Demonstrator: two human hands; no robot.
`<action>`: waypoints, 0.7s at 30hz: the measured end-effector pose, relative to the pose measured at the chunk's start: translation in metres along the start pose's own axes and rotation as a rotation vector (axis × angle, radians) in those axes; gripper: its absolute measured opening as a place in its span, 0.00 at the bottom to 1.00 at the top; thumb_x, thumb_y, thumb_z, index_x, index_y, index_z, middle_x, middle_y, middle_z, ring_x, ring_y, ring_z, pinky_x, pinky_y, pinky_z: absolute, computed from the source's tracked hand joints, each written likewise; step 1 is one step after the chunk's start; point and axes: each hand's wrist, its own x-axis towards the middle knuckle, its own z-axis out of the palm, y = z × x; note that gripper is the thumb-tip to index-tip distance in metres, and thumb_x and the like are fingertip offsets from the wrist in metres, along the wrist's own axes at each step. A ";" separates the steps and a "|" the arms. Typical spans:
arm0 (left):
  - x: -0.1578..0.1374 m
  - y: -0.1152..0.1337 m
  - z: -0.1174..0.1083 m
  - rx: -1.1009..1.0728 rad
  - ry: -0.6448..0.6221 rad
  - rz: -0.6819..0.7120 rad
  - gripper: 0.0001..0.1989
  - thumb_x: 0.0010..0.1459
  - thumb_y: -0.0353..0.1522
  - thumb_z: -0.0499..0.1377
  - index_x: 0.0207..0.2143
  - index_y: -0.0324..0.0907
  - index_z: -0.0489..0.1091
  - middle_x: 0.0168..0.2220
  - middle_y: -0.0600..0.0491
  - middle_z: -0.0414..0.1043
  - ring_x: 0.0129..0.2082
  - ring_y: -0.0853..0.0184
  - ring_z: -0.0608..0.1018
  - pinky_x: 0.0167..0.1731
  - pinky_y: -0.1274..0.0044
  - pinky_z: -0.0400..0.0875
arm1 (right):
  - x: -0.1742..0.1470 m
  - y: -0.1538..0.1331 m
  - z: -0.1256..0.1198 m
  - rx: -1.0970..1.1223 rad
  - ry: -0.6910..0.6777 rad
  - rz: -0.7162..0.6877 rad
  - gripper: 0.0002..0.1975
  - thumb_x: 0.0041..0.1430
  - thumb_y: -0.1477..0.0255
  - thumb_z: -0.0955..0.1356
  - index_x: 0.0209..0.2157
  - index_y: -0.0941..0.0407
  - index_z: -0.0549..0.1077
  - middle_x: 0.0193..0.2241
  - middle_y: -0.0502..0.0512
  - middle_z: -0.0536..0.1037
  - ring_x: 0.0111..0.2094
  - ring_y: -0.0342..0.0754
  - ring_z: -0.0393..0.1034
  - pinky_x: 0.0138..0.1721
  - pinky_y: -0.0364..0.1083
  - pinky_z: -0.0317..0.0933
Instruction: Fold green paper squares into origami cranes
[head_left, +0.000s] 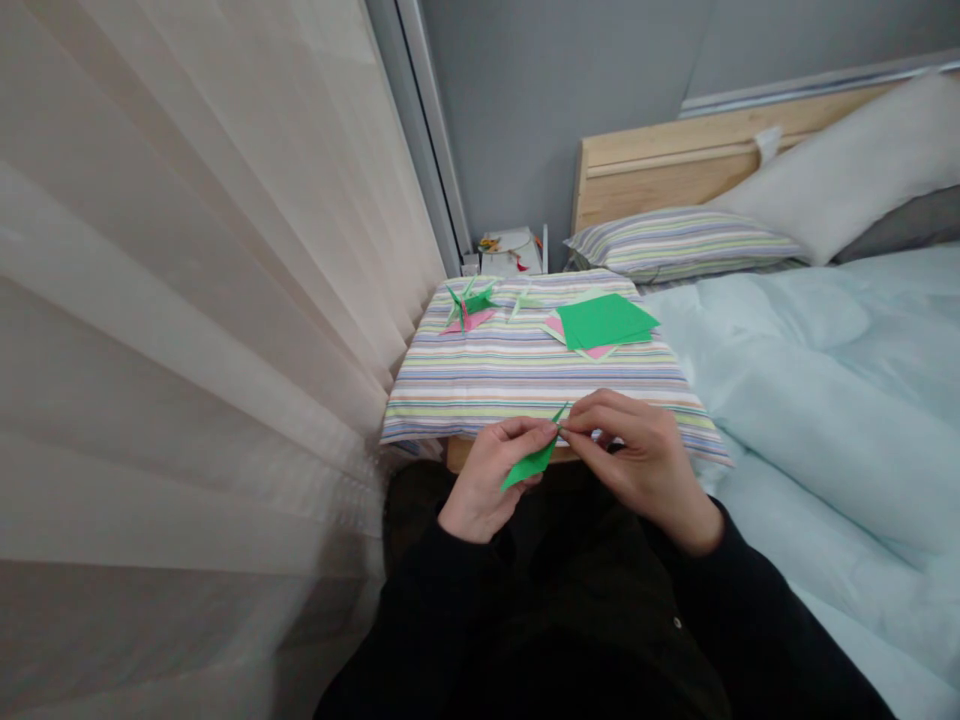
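1. Left hand [491, 475]: fingers closed on a green folded paper [531, 466], thumb pressed on its upper part; the broad end points down toward the person.
2. Right hand [649, 450]: thumb and forefinger pinched narrow on the same piece, near its thin upper point.
3. The green folded paper is held off the bench [458, 454], in front of its near edge.
4. A striped cloth [480, 375] covers the bench top.
5. Far left on the cloth: a cluster of folded figures [474, 303], green and pink. Just to their right lies a pale green folded piece [525, 301].
6. Far right on the cloth: green sheets [606, 320], stacked over pink sheets [599, 352] that protrude at the edges.
7. Right of the bench: a bed with a pale blue quilt [817, 350], striped pillow [682, 243] and wooden headboard [645, 165].
8. Left: a pale curtain [225, 300], hanging in folds.
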 end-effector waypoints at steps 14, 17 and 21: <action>0.002 -0.015 0.008 -0.427 -0.087 -0.038 0.14 0.47 0.32 0.75 0.32 0.37 0.74 0.26 0.59 0.66 0.21 0.81 0.65 0.19 0.87 0.58 | -0.024 0.003 0.033 -0.274 0.242 -0.088 0.16 0.66 0.77 0.68 0.53 0.52 0.80 0.49 0.60 0.83 0.47 0.54 0.81 0.47 0.51 0.76; 0.001 -0.015 0.013 -0.405 -0.042 -0.004 0.16 0.44 0.33 0.77 0.32 0.38 0.75 0.25 0.60 0.67 0.21 0.81 0.65 0.19 0.86 0.57 | -0.023 -0.003 0.037 -0.174 0.299 -0.017 0.15 0.66 0.76 0.68 0.50 0.50 0.81 0.48 0.59 0.83 0.46 0.54 0.81 0.47 0.52 0.76; -0.002 -0.014 0.018 -0.291 0.041 0.088 0.16 0.44 0.35 0.77 0.32 0.39 0.77 0.25 0.58 0.72 0.22 0.78 0.68 0.21 0.85 0.60 | -0.016 -0.011 0.033 0.095 0.340 0.183 0.08 0.65 0.73 0.69 0.40 0.51 0.83 0.40 0.58 0.84 0.40 0.53 0.80 0.36 0.49 0.76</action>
